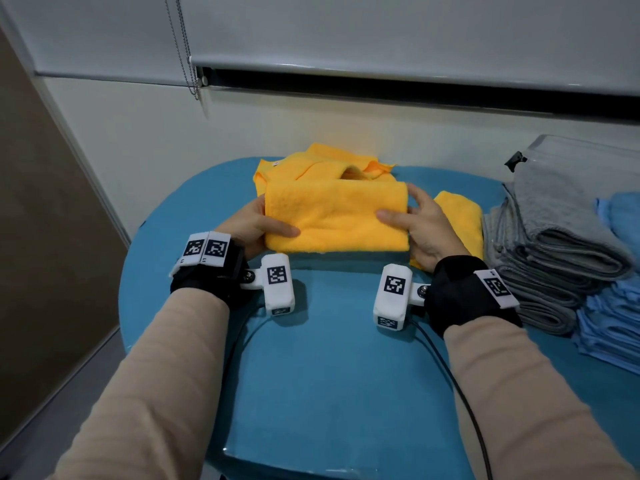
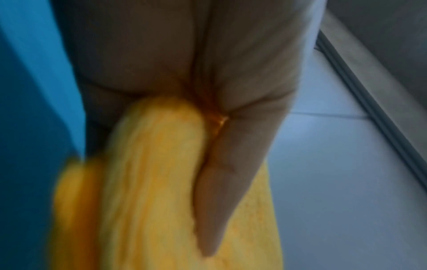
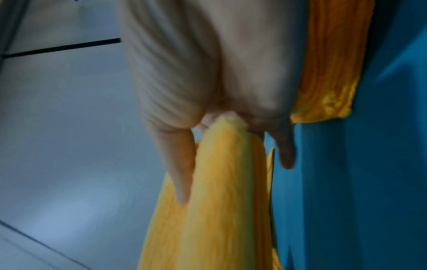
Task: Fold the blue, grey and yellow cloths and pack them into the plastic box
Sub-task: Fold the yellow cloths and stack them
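Observation:
A folded yellow cloth (image 1: 336,216) hangs just above the blue table (image 1: 332,368), held at both ends. My left hand (image 1: 258,225) grips its left end, thumb on top and fingers underneath. My right hand (image 1: 415,223) grips its right end the same way. Both wrist views show the thumb (image 2: 219,191) and the other thumb (image 3: 180,164) pressed on the yellow cloth (image 2: 148,182), (image 3: 219,201). More yellow cloths (image 1: 322,164) lie rumpled behind, and a folded one (image 1: 460,216) lies to the right. Grey cloths (image 1: 554,254) and blue cloths (image 1: 616,327) are stacked at the right. The clear plastic box (image 1: 585,157) stands behind them.
A white wall and a window blind with its bead chain (image 1: 183,46) rise just behind the table. The table's left edge drops to the floor (image 1: 52,393). Black cables (image 1: 460,393) run from the wrist cameras across the near part of the table.

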{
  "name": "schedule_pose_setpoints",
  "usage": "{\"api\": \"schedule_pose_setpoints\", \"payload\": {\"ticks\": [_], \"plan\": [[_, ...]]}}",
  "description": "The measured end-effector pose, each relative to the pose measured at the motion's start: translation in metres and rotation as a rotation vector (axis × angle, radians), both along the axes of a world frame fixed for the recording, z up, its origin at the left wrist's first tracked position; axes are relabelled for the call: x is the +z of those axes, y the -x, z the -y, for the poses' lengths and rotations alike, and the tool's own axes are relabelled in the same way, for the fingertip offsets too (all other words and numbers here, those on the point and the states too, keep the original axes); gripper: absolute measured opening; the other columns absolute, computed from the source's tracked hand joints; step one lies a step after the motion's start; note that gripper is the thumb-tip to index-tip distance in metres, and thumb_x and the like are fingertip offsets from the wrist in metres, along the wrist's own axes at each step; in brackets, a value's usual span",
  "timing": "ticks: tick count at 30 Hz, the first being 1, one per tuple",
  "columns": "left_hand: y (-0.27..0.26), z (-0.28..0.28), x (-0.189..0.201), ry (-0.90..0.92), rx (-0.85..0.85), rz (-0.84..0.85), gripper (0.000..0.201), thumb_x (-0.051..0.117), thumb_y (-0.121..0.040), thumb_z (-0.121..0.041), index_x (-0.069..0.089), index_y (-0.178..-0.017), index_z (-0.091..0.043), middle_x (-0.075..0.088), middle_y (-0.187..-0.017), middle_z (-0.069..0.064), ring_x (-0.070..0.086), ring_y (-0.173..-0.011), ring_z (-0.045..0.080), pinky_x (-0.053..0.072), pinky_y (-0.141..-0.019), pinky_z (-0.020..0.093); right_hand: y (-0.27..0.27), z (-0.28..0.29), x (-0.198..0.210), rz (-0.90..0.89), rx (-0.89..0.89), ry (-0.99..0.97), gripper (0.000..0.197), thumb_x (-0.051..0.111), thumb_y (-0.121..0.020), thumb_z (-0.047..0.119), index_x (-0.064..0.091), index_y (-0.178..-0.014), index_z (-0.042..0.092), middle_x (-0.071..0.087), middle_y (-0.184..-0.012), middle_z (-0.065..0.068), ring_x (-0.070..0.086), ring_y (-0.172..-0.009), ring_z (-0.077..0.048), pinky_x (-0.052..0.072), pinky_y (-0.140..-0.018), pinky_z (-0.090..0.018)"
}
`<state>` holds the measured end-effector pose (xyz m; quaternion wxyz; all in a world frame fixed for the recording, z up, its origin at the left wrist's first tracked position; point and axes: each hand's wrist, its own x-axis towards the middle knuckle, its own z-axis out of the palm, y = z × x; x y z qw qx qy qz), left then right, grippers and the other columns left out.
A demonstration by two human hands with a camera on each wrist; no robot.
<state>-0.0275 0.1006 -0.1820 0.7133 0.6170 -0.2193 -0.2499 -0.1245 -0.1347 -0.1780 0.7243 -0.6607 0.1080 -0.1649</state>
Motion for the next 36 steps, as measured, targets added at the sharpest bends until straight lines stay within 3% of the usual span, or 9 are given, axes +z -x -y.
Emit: {"api": "schedule_pose_setpoints", "payload": {"ticks": [4, 9, 13, 19, 25, 29, 32, 34, 36], "plan": [[-0.001, 0.003, 0.000, -0.106, 0.022, 0.021, 0.117, 0.096, -0.029, -0.027, 0.045, -0.134, -0.018, 0.049, -0.137, 0.010, 0.052, -0.121, 0.028, 0.054, -0.085, 0.041, 0.003, -0.002, 0.010, 0.211, -0.105, 0.123, 0.057, 0.062, -0.087, -0.001, 0.041, -0.137, 0.019, 0.063, -0.117, 0.000, 0.063, -0.102, -0.009, 0.054, -0.082, -0.023], [0.004, 0.007, 0.014, -0.110, 0.084, 0.284, 0.122, 0.083, -0.020, -0.069, 0.038, -0.129, -0.035, 0.037, -0.143, -0.002, 0.034, -0.129, 0.013, 0.032, -0.102, 0.031, 0.010, -0.011, 0.029, 0.325, -0.043, 0.307, 0.046, 0.065, -0.085, 0.005, 0.051, -0.125, 0.021, 0.059, -0.128, -0.011, 0.057, -0.118, -0.020, 0.050, -0.095, -0.030], [0.010, 0.010, 0.017, -0.295, -0.085, 0.301, 0.081, 0.083, -0.040, -0.039, 0.055, -0.116, -0.033, 0.062, -0.120, -0.004, 0.058, -0.113, 0.015, 0.050, -0.088, 0.027, 0.013, -0.020, 0.038, 0.378, -0.012, 0.288, 0.042, 0.068, -0.084, 0.010, 0.055, -0.123, 0.021, 0.061, -0.125, -0.012, 0.059, -0.114, -0.020, 0.052, -0.091, -0.029], [0.013, 0.030, 0.017, -0.256, -0.006, 0.297, 0.030, 0.073, -0.077, -0.005, 0.065, -0.100, -0.023, 0.068, -0.103, 0.003, 0.066, -0.096, 0.022, 0.055, -0.086, 0.039, 0.021, -0.019, 0.044, 0.382, -0.109, 0.109, 0.073, 0.077, -0.052, 0.066, 0.053, -0.115, 0.039, 0.056, -0.127, -0.012, 0.053, -0.121, -0.023, 0.047, -0.100, -0.040], [0.009, 0.093, 0.043, -0.104, 0.006, 0.359, 0.029, 0.069, -0.080, -0.004, 0.063, -0.106, -0.017, 0.067, -0.097, 0.006, 0.065, -0.089, 0.024, 0.055, -0.078, 0.039, 0.028, 0.003, 0.051, 0.466, -0.373, -0.103, 0.086, 0.071, -0.077, 0.035, 0.020, -0.146, 0.035, 0.040, -0.134, 0.002, 0.047, -0.125, -0.016, 0.040, -0.107, -0.046], [0.011, 0.139, 0.045, -0.003, -0.041, 0.110, 0.043, 0.072, -0.076, -0.018, 0.060, -0.116, -0.011, 0.065, -0.097, 0.010, 0.065, -0.082, 0.026, 0.057, -0.068, 0.038, 0.024, 0.021, 0.044, 0.428, -0.601, 0.039, 0.083, 0.063, -0.090, 0.026, 0.007, -0.151, 0.029, 0.026, -0.149, 0.000, 0.047, -0.100, 0.019, 0.044, -0.081, -0.006], [0.022, 0.171, 0.031, -0.145, -0.114, -0.028, 0.039, 0.069, -0.083, -0.026, 0.057, -0.115, -0.008, 0.062, -0.090, 0.008, 0.065, -0.070, 0.019, 0.054, -0.051, 0.026, 0.020, 0.036, 0.038, 0.272, -0.702, 0.320, 0.094, 0.068, -0.084, 0.019, 0.003, -0.152, 0.021, 0.013, -0.156, -0.010, 0.025, -0.141, -0.011, 0.032, -0.108, -0.024], [0.026, 0.188, 0.015, -0.376, -0.154, -0.012, 0.053, 0.072, -0.074, -0.040, 0.057, -0.113, -0.009, 0.064, -0.107, 0.012, 0.066, -0.093, 0.029, 0.059, -0.070, 0.038, 0.021, 0.041, 0.035, 0.027, -0.674, 0.460, 0.087, 0.062, -0.087, 0.012, 0.004, -0.152, 0.019, 0.003, -0.157, -0.013, 0.013, -0.144, -0.022, 0.016, -0.108, -0.021], [0.025, 0.203, 0.002, -0.478, -0.185, 0.008, 0.067, 0.071, -0.064, -0.048, 0.057, -0.115, -0.007, 0.061, -0.121, 0.019, 0.062, -0.108, 0.037, 0.053, -0.088, 0.050, 0.022, 0.043, 0.029, -0.197, -0.548, 0.508, 0.077, 0.054, -0.091, 0.010, 0.008, -0.152, 0.020, -0.010, -0.158, -0.009, 0.013, -0.144, -0.022, 0.019, -0.106, -0.021]]}}
